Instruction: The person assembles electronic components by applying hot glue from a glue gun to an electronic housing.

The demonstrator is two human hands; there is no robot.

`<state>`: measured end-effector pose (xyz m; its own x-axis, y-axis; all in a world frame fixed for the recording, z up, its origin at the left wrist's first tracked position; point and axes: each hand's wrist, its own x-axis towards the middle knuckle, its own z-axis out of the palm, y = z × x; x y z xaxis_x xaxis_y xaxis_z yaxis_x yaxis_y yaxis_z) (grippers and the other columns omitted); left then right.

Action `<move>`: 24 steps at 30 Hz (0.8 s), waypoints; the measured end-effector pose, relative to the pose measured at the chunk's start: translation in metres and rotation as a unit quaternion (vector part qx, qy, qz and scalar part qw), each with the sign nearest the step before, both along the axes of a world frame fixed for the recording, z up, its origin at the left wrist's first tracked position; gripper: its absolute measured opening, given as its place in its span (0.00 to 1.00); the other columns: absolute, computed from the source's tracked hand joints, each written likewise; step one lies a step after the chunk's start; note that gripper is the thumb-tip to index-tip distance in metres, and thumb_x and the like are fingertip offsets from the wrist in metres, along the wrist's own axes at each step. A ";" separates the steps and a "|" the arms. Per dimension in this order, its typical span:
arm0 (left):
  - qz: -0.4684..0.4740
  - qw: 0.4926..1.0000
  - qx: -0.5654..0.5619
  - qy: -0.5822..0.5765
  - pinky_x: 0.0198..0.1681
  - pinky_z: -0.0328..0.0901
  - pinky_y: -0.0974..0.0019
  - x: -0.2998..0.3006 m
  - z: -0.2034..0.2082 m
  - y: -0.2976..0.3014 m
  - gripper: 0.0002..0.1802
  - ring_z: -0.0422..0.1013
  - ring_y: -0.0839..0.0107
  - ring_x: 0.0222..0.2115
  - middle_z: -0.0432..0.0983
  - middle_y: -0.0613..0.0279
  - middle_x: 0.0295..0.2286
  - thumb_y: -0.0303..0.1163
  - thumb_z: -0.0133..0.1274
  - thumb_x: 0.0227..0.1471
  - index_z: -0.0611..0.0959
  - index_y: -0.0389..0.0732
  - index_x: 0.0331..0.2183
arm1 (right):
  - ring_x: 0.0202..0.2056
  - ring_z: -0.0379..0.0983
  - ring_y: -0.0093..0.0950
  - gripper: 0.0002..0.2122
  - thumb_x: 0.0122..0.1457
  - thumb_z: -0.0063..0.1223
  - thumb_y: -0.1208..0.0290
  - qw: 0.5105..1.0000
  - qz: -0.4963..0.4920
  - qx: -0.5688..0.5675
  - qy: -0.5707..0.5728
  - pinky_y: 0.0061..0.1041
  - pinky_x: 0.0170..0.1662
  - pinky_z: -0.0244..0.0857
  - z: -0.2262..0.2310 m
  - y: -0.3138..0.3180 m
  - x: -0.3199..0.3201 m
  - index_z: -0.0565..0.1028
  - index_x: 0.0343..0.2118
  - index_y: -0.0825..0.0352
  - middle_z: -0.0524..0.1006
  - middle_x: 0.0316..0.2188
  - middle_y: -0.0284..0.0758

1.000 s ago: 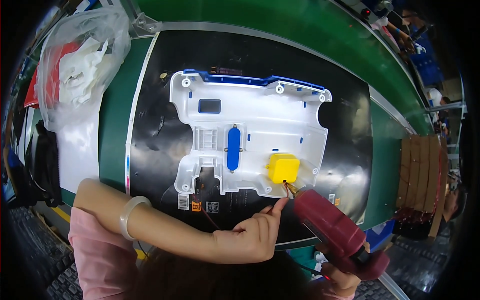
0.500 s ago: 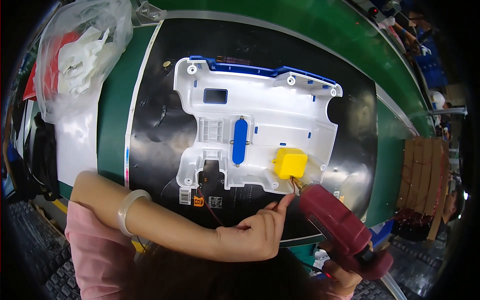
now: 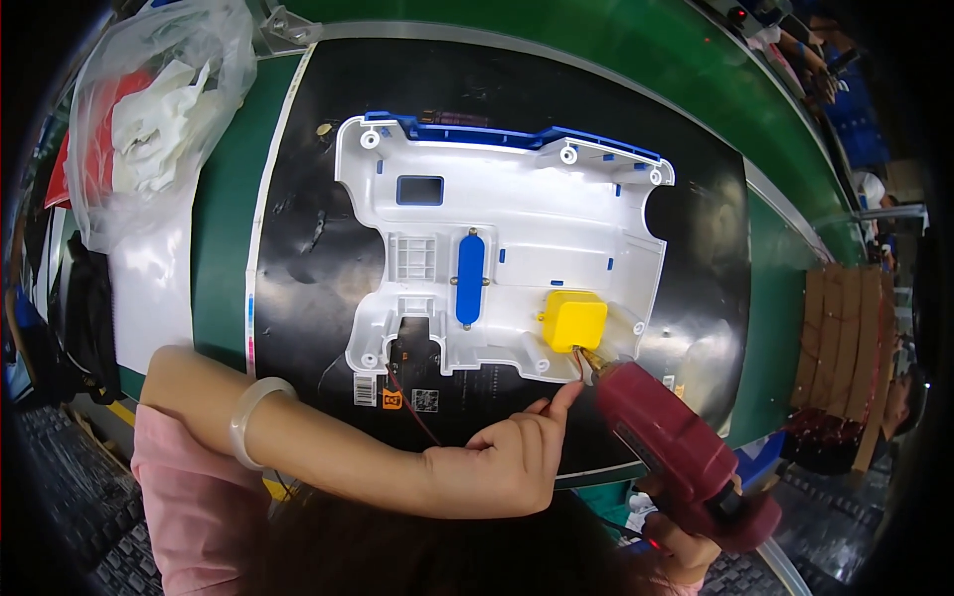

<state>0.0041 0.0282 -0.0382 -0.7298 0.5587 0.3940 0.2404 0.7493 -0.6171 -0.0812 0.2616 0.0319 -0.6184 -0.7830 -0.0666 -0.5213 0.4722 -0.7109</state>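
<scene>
A white plastic housing shell (image 3: 522,204) with blue trim lies hollow side up. In its lower right corner sits a yellow box (image 3: 576,323) with thin reddish wires (image 3: 580,368) coming out of its near edge. My left hand (image 3: 512,462) is closed, pinching the wires just below the box. Wrapped round the handle of a dark red glue gun (image 3: 668,432) is my right hand (image 3: 686,551), partly hidden by the gun. The gun's brass nozzle meets the wires at the box's near edge. A blue rounded bar (image 3: 469,278) is fixed inside the shell.
Under the shell is a black mat (image 3: 298,288) on a green worktop (image 3: 221,248). A clear plastic bag (image 3: 154,129) with white crumpled material lies at the far left. Brown cardboard (image 3: 843,348) stands on the right. Another person's hand (image 3: 810,58) shows at the far right.
The shell and surroundings appear slightly further left in the picture. Both hands keep nearly the same place, with the nozzle still at the yellow box's near edge.
</scene>
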 end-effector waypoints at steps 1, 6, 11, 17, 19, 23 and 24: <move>-0.003 1.000 0.022 -0.007 0.10 0.39 0.78 -0.001 0.001 -0.001 0.12 0.47 0.82 0.08 0.50 0.71 0.07 0.18 0.47 0.34 0.81 0.37 0.26 | 0.27 0.70 0.34 0.30 0.21 0.47 0.81 0.998 -0.009 0.035 0.054 0.26 0.35 0.65 0.004 -0.005 0.004 0.60 0.38 0.74 0.73 0.24 0.43; -0.013 0.998 0.059 -0.030 0.11 0.39 0.79 -0.002 0.009 -0.006 0.12 0.47 0.81 0.09 0.49 0.72 0.08 0.18 0.47 0.33 0.81 0.35 0.25 | 0.32 0.68 0.36 0.17 0.19 0.57 0.77 0.996 -0.091 -0.013 0.002 0.31 0.32 0.60 0.005 -0.013 0.015 0.73 0.20 0.52 0.71 0.31 0.37; -0.039 0.948 0.251 -0.190 0.12 0.41 0.80 -0.009 0.033 -0.020 0.18 0.51 0.82 0.10 0.55 0.70 0.10 0.23 0.50 0.30 0.78 0.31 0.31 | 0.30 0.68 0.36 0.17 0.19 0.56 0.77 0.988 -0.129 -0.018 -0.078 0.32 0.32 0.60 0.002 -0.011 0.012 0.73 0.20 0.53 0.71 0.28 0.37; -0.068 0.945 0.281 -0.152 0.11 0.48 0.80 -0.016 0.042 -0.031 0.14 0.57 0.80 0.10 0.62 0.67 0.10 0.26 0.48 0.31 0.78 0.29 0.26 | 0.23 0.69 0.34 0.16 0.20 0.55 0.73 0.978 -0.175 -0.059 -0.095 0.28 0.29 0.61 -0.006 -0.014 0.013 0.73 0.22 0.66 0.71 0.20 0.37; -0.052 0.944 0.287 -0.153 0.12 0.49 0.80 -0.017 0.041 -0.037 0.13 0.58 0.79 0.11 0.63 0.67 0.11 0.26 0.48 0.31 0.78 0.30 0.25 | 0.20 0.68 0.35 0.17 0.20 0.54 0.72 0.978 -0.142 -0.074 -0.137 0.27 0.26 0.61 -0.012 -0.015 0.008 0.72 0.22 0.69 0.71 0.19 0.38; -0.017 0.943 0.281 -0.175 0.11 0.51 0.80 -0.019 0.050 -0.045 0.12 0.60 0.78 0.11 0.64 0.66 0.11 0.27 0.50 0.30 0.77 0.31 0.24 | 0.18 0.68 0.36 0.18 0.21 0.53 0.72 0.979 -0.111 -0.098 -0.139 0.26 0.25 0.62 -0.014 -0.017 0.007 0.72 0.24 0.70 0.70 0.18 0.39; -0.003 0.943 0.277 -0.185 0.11 0.51 0.80 -0.019 0.051 -0.045 0.12 0.60 0.78 0.11 0.64 0.66 0.11 0.28 0.50 0.30 0.77 0.31 0.24 | 0.19 0.68 0.36 0.18 0.21 0.53 0.72 0.973 -0.137 -0.101 -0.159 0.25 0.25 0.62 -0.013 -0.019 0.009 0.72 0.24 0.70 0.70 0.18 0.39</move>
<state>-0.0147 -0.0173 0.0132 -0.8724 0.3466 0.3447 0.3675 0.9300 -0.0052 -0.0721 0.2426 0.0187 -0.7789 -0.6090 -0.1497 -0.1347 0.3956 -0.9085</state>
